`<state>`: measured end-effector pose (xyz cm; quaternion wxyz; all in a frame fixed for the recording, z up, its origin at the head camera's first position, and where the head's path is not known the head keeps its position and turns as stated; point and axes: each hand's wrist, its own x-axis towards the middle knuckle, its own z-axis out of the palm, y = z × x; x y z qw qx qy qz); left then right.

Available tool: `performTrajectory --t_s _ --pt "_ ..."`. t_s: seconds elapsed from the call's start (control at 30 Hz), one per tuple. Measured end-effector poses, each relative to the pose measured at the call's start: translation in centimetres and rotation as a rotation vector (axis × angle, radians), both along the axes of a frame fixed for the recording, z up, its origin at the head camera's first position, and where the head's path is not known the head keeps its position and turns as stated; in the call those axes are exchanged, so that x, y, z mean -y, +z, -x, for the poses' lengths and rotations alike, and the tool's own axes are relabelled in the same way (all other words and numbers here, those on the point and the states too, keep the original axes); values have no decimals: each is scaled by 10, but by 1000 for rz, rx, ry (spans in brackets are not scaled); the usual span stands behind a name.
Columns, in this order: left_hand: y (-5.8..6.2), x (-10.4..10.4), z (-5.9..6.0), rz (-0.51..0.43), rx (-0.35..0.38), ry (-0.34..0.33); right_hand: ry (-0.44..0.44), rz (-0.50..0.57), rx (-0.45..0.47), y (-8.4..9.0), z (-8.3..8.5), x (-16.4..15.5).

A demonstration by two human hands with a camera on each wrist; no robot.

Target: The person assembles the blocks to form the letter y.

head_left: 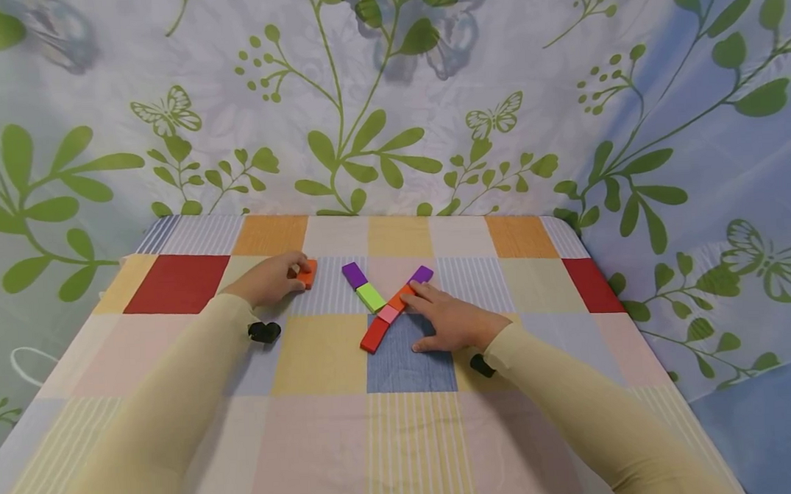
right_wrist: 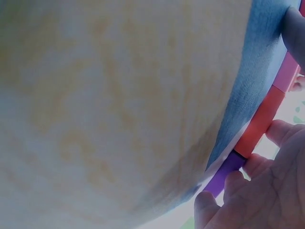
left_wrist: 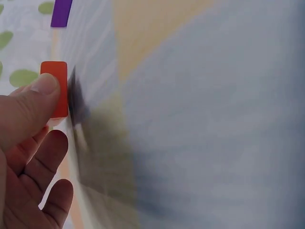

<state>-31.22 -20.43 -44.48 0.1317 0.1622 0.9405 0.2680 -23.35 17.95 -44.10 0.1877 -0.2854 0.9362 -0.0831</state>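
**Orange block held at the left, crossed rows steadied at the right**

Clearly, a flat orange rectangular block [head_left: 308,273] is pinched by the left hand [head_left: 269,280], thumb curled on its top face, on the patchwork-cloth tabletop [head_left: 320,353] left of the pattern. It should be slid flat, not lifted high, and its short end squared to a neighbour, since the smooth, hard-looking pieces would likely skate on the woven cloth. The right hand [head_left: 448,320] lies flat with straight fingers [head_left: 416,292] pressing the diagonal row: purple block [head_left: 422,274], second orange block [head_left: 401,298], pink block [head_left: 388,314], red block [head_left: 375,335]. A purple [head_left: 354,274] and lime-green block [head_left: 370,297] form the crossing arm. Edges are crisp, corners slightly rounded.
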Motion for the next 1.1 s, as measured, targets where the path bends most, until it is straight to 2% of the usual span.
performTrajectory --t_s 0.4,0.8,0.97,1.1 --pt "12 -21 -36 0 15 -127 4 17 4 3 -1 1" --pt "18 -33 -64 -25 3 -271 9 17 12 0 1 -1" --pt "18 -38 -74 -35 5 -302 11 17 14 2 2 0" --pt "20 -44 -83 -43 45 -306 12 15 11 3 2 1"
